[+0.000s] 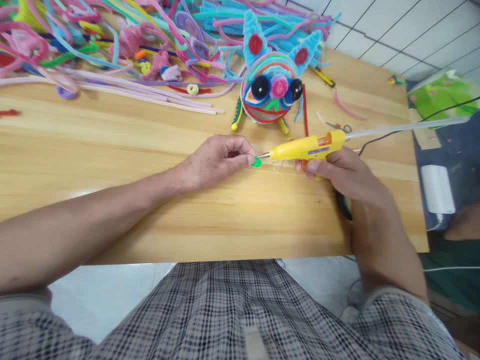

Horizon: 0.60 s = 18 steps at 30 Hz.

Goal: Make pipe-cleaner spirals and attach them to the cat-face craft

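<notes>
My left hand (pixel 221 161) pinches a small green piece (pixel 257 162) between thumb and fingertips, just above the wooden table. Wrapped in my right hand (pixel 347 172) is a yellow hot glue gun (pixel 300 149), its metal nozzle pointing left at the green piece, touching it or very close. A long clear glue stick (pixel 405 127) juts from the gun's back end. Behind both hands sits a round animal face (pixel 264 107) made of coloured pipe cleaners, with blue ears, black eyes and a pink nose.
A heap of pipe cleaners (pixel 150 30) covers the table's far left and middle. Small scissors (pixel 339 127) and a yellow-black cutter (pixel 324 76) lie right of the face. A black cord (pixel 378 138) runs off the right edge, where a white box (pixel 437 189) and green packaging (pixel 444 100) are.
</notes>
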Motion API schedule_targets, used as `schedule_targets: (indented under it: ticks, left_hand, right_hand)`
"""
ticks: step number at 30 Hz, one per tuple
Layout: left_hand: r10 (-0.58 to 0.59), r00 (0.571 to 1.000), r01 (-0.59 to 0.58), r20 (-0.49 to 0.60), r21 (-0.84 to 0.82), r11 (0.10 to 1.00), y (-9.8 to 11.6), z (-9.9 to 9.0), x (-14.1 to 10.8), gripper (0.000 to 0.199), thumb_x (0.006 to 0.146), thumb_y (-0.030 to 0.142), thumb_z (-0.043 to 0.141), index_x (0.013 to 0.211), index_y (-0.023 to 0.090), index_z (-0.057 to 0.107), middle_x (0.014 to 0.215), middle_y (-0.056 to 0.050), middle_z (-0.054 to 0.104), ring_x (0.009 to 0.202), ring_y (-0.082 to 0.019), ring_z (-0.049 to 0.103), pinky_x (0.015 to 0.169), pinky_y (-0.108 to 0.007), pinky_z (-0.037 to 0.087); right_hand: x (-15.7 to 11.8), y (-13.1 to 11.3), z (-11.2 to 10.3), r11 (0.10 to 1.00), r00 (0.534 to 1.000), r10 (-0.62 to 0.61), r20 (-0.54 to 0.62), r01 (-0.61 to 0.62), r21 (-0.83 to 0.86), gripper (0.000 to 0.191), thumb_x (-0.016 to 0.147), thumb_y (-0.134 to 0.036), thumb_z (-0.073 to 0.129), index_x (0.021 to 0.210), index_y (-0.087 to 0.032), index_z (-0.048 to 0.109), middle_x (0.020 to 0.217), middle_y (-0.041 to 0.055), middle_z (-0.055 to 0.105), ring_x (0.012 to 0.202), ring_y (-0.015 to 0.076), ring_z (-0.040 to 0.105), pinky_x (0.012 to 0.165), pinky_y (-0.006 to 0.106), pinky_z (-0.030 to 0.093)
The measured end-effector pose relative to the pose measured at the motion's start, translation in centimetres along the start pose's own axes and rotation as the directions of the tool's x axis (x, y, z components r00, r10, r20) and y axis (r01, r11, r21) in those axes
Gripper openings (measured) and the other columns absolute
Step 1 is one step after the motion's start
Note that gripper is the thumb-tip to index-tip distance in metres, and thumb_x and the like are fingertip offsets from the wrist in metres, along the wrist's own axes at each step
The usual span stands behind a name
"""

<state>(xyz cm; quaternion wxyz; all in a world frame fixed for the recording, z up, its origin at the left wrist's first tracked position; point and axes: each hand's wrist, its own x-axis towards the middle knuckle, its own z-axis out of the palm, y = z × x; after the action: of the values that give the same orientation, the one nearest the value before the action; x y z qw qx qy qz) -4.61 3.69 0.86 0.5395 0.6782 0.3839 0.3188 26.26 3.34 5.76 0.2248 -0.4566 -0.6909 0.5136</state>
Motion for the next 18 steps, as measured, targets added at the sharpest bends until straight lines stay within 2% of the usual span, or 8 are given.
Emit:
schedule_targets:
  ticks: [6,11,15,18]
  left_hand:
    - [0.003,1.000,-0.003,-0.018,-0.011,1.000,-0.15,0.07,0.05,0.018,0.095,0.034,0.075,0.087,0.018,0.072,0.062,0.003,0.060,0.056,-0.010,0.052,0.055,-0.024,0.038]
    - [0.002,1.000,-0.003,-0.029,-0.037,0.999,-0.28,0.06,0.14,0.022,0.094,0.038,0.076,0.086,0.018,0.072,0.062,0.003,0.061,0.055,-0.010,0.052,0.055,-0.024,0.038]
    - [0.000,1.000,-0.001,-0.029,-0.045,0.999,-0.23,0.05,0.14,0.021,0.094,0.037,0.076,0.087,0.017,0.073,0.062,0.003,0.061,0.056,-0.010,0.053,0.055,-0.024,0.039]
    - [-0.002,1.000,0.001,-0.022,-0.048,0.999,-0.31,0.05,0.11,0.020,0.094,0.036,0.075,0.088,0.017,0.073,0.062,0.003,0.061,0.056,-0.011,0.053,0.055,-0.025,0.039]
  right_hand:
    - [-0.11,0.12,-0.04,1.000,1.000,0.008,-0.025,-0.008,0.001,0.042,0.093,-0.064,0.080,0.084,-0.024,0.074,0.087,0.0009,0.071,0.074,0.0144,0.055,0.067,0.029,0.046]
    - [-0.17,-0.08,0.00,1.000,0.999,0.006,-0.041,-0.007,-0.024,0.046,0.094,-0.064,0.079,0.075,-0.023,0.069,0.087,0.0023,0.073,0.074,0.0157,0.056,0.068,0.031,0.046]
    - [-0.07,-0.21,0.15,1.000,0.998,-0.001,-0.064,0.000,-0.018,0.043,0.093,-0.064,0.080,0.078,-0.024,0.073,0.089,0.0024,0.074,0.076,0.0159,0.058,0.067,0.030,0.046]
    - [0.01,-0.11,0.24,1.000,0.998,-0.022,-0.057,0.021,-0.021,0.045,0.095,-0.062,0.079,0.075,-0.023,0.071,0.088,0.0025,0.072,0.078,0.0156,0.059,0.069,0.029,0.046]
